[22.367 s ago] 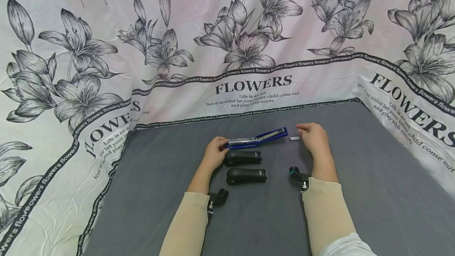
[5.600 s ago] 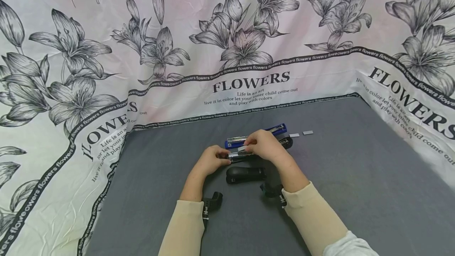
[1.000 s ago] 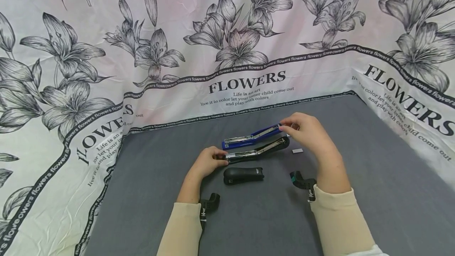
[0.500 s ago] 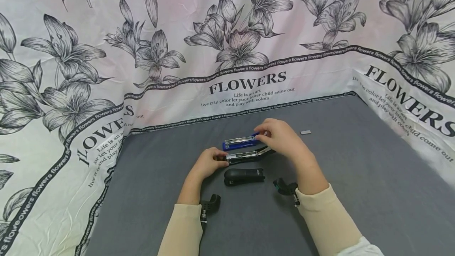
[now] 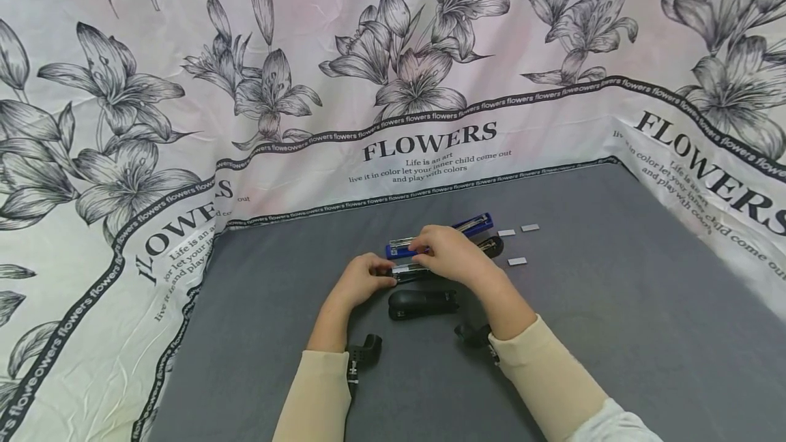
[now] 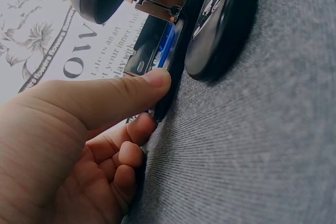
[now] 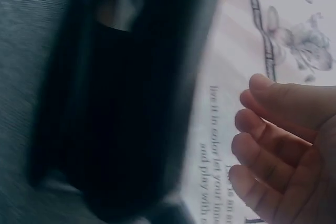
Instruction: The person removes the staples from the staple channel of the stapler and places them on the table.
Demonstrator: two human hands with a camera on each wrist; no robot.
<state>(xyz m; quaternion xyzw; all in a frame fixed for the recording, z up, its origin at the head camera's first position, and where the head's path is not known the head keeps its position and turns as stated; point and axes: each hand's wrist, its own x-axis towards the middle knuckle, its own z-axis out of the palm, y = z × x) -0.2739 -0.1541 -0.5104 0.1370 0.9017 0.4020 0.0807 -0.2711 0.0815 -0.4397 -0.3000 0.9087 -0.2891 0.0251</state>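
The left hand (image 5: 361, 280) pinches the near-left end of an unfolded black stapler (image 5: 413, 274) between thumb and fingers; the left wrist view shows the grip at its very tip. The right hand (image 5: 451, 254) is over the middle of that same stapler, hiding part of it, with fingers bent and thumb close to the forefinger. Whether its fingertips hold or touch anything, I cannot tell.

The stapler lies lengthwise between the hands on a grey table (image 5: 645, 333), its top half stretching out past the right hand. Just beyond it is an unfolded blue stapler (image 5: 475, 225), partly covered by the right hand. Nearer the person sits a folded black stapler (image 5: 422, 304).

To the right lie three small pale strips: one strip (image 5: 506, 232) just beside the blue stapler, a second strip (image 5: 530, 227) next to it, and a third strip (image 5: 517, 261) nearer the person. Behind hangs a flower-printed cloth (image 5: 344, 19).
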